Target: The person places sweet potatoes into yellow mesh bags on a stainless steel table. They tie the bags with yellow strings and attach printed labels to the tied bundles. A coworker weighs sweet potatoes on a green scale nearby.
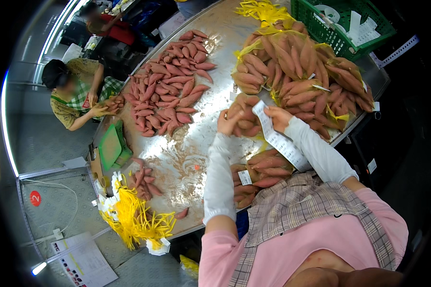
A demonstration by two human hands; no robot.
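Note:
My left hand point(230, 121) grips the left side of a yellow net bag of sweet potatoes point(247, 123) on the metal table point(179, 147). In my right hand point(279, 118) is a long strip of printed white labels point(281, 143), which trails down towards my plaid apron. Just beyond my hands lies a heap of filled net bags point(298, 68), some bearing white labels. More filled bags point(269, 166) lie against the table edge by my apron, one with a white label point(244, 177). The ends of my right fingers are partly hidden by the strip.
Loose sweet potatoes point(168, 82) form a large pile across the table. A co-worker point(75, 93) holds several there. A green crate point(344, 28) with label rolls stands at the far right. Empty yellow nets point(136, 215) hang over the left edge, near a green scoop-like container point(111, 147).

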